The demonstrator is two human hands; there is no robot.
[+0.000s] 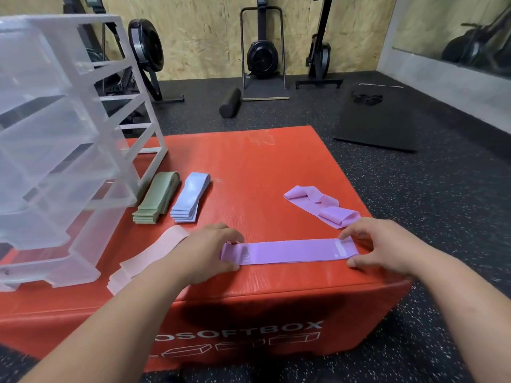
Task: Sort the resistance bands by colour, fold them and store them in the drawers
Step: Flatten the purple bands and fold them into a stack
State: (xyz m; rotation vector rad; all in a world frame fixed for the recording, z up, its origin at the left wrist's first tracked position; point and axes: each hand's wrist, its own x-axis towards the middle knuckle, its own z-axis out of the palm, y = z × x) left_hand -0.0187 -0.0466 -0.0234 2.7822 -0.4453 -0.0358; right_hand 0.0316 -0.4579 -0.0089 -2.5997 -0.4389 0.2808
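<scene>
From where I sat, the flat purple band (290, 251) lay stretched across the lower centre of the frame, on the near edge of the red box (249, 167). My left hand (204, 252) pinched its left end, my right hand (381, 244) pinched the right end, thumbs on the near side. A twisted purple band (323, 207) sat just above, right of centre. Green stack (156, 197) and blue stack (190, 197) lay side by side centre-left, the pink stack (154, 252) partly under my left forearm, all beside the clear drawer unit (55, 134) at left.

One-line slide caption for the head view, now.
Left hand and right hand pinch the flat purple band by its ends on the red box, green stack and blue stack behind.
</scene>
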